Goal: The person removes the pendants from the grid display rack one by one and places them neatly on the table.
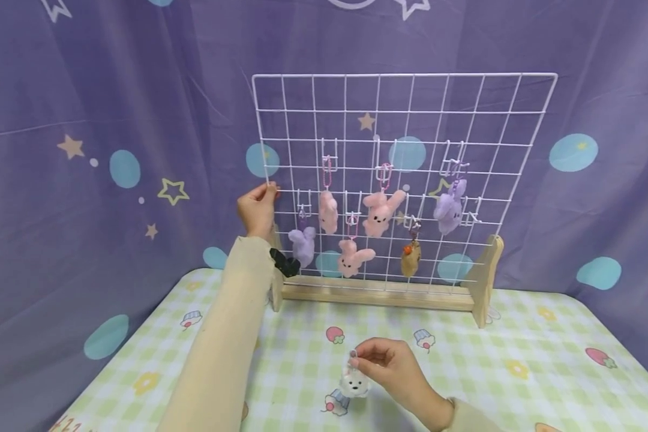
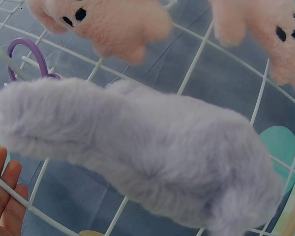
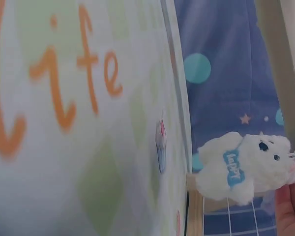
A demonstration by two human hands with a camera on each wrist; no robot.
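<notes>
Reading "HAPPY", a white plush (image 3: 255,164) dangles from the right grip (image 1: 395,369).

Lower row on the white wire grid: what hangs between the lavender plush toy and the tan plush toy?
One pink long-eared plush toy, seen in the head view.

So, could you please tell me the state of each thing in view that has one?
Wire grid: upright in the wooden stand
Wooden stand: standing on the tablecloth
White bear: hanging from the right grip, off the wire grid
Right grip: pinching the white bear's top fitting
Left grip: holding the wire grid's left edge
Pink plushes: three, hanging on hooks
Purple plushes: both hanging on hooks
Brown plush: hanging on a hook
</notes>
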